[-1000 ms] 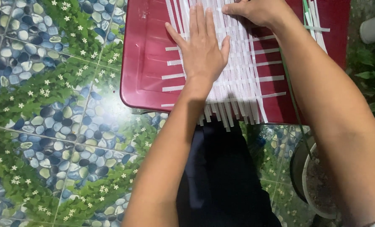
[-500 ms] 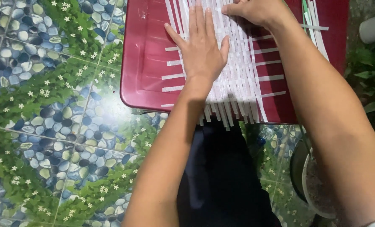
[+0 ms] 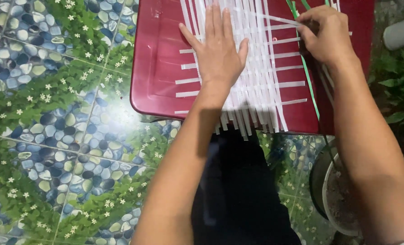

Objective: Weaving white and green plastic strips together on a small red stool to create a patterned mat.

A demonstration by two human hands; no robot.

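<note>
Pressing flat, fingers spread, the left hand (image 3: 217, 54) holds down the white woven strips (image 3: 261, 86) on the red tabletop (image 3: 159, 68). The right hand (image 3: 325, 38) pinches one white strip (image 3: 279, 19) (fingertips partly hidden); the weave's top edge is cut off.

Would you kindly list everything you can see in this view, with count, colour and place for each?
woven strips: many, white, interlaced flat on the red surface, ends overhanging its near edge
red surface: one, dark red plastic, top centre, under the weave
green strips: two or so, green, along the weave's right side
loose white strip: one, white, lying aslant across the top of the weave toward the right hand
floor tiles: many, pebble and leaf pattern in blue and green, left and bottom
pots: two nested, dark outer and pale inner, lower right
plants: some, green, right edge
dark trousers: one pair, black, bottom centre
left hand: flat, palm down on the weave
right hand: fingers pinching the loose white strip
</note>
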